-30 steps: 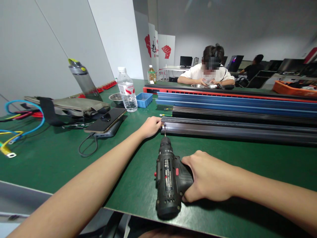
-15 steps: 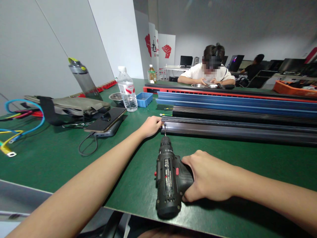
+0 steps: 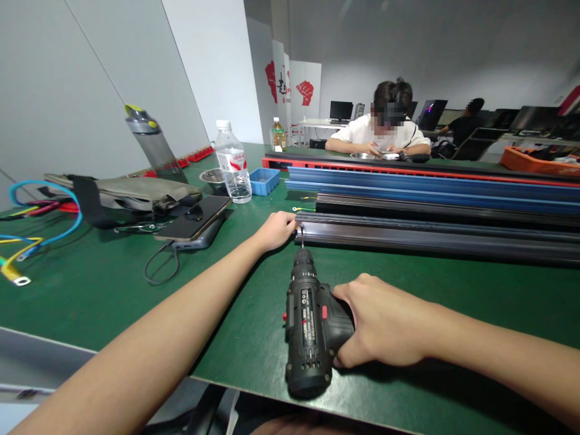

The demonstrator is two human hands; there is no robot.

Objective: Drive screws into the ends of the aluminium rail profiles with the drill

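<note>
A black cordless drill [image 3: 310, 332] lies on its side in my right hand [image 3: 380, 323], whose fingers wrap round the handle. Its bit points away from me and meets the left end of a long dark metal profile [image 3: 408, 240], where a small bright spot of light falls. At that same end, my left hand [image 3: 277, 231] is closed with its fingertips on the profile's edge. Whether those fingertips also pinch a small part is hidden. Just behind lies a second black profile [image 3: 385, 206], with a ring-terminal wire [image 3: 302, 209] coming out of its left end.
Blue profiles [image 3: 408, 186] and a red-and-black rail [image 3: 326, 162] lie farther back. To the left are a water bottle [image 3: 233, 166], a blue tray [image 3: 264, 181], a phone [image 3: 194, 217], a bag [image 3: 136, 192] and cables [image 3: 20, 272]. A co-worker [image 3: 353, 134] sits across the table.
The drill's numbered collar has turned slightly and reads differently. Both hands, the drill body and the profile stay in place.
</note>
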